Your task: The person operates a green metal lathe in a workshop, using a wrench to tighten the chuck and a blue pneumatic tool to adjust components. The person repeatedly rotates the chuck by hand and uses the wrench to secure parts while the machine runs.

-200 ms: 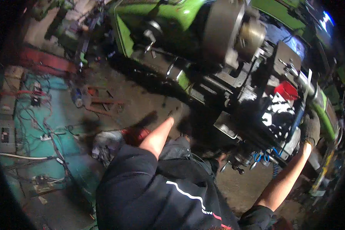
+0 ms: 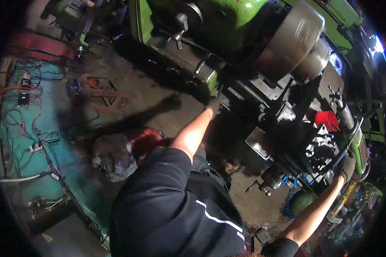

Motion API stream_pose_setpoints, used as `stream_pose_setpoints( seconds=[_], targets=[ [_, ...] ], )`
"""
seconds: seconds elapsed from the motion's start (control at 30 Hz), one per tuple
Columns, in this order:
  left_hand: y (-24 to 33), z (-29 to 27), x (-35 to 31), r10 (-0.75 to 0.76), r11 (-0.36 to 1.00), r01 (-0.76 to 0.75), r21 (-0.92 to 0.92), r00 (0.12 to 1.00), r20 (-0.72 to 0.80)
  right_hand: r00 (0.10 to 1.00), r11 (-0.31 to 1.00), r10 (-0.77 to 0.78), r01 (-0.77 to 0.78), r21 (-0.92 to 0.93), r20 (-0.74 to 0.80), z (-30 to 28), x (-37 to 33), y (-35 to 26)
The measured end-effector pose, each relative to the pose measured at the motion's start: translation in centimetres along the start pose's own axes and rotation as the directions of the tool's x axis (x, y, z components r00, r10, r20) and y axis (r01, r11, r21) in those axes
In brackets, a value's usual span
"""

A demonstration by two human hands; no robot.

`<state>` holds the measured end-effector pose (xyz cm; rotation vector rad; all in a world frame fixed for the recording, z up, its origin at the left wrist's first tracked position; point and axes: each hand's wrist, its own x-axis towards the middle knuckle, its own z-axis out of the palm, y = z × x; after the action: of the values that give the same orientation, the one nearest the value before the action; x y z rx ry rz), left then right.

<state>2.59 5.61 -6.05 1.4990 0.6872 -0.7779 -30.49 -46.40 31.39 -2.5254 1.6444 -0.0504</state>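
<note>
A green lathe (image 2: 244, 13) fills the upper middle. Its large metal chuck (image 2: 298, 36) holds a round metal workpiece (image 2: 316, 63); both look smeared, as if turning. My left hand (image 2: 214, 105), in a dark glove, reaches the lathe's front edge beside a thin upright lever (image 2: 221, 91). Its fingers are too dark to show whether they grip the lever. On the right, my gloved right hand (image 2: 348, 166) is by the lathe's far right end, next to the green arm (image 2: 359, 150). Its fingers blend into the dark parts around it.
A red cup (image 2: 327, 121) stands near several dark fittings on the carriage. A metal tray (image 2: 258, 143) and a crank handle (image 2: 258, 187) jut out toward me. Wires lie across a teal surface (image 2: 19, 150) at the left. A plastic-wrapped bundle (image 2: 113, 156) sits on the floor.
My left hand has moved forward and right, up to the lathe's front edge. My right hand is slightly lower. The view has shifted, so the chuck appears further right.
</note>
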Motion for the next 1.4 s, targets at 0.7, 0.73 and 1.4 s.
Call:
stream_pose_setpoints(
  seconds=[0.7,0.73,1.4],
  targets=[
    [-9.0,-7.5,7.2,0.043,0.816,0.033,0.577,0.992,-0.117,0.948,0.897,0.313,-0.313,-0.314,-0.051,0.7,2.5,1.2],
    [-7.3,-8.6,6.2,0.011,0.780,0.058,0.623,0.994,-0.107,0.967,0.886,0.252,-0.241,-0.396,-0.023,0.8,2.9,2.9],
    [10.0,-17.0,2.3,0.379,0.543,-0.139,0.828,0.921,-0.094,0.985,0.986,0.018,0.011,-0.169,0.169,-4.0,-1.9,-4.9]
  ],
)
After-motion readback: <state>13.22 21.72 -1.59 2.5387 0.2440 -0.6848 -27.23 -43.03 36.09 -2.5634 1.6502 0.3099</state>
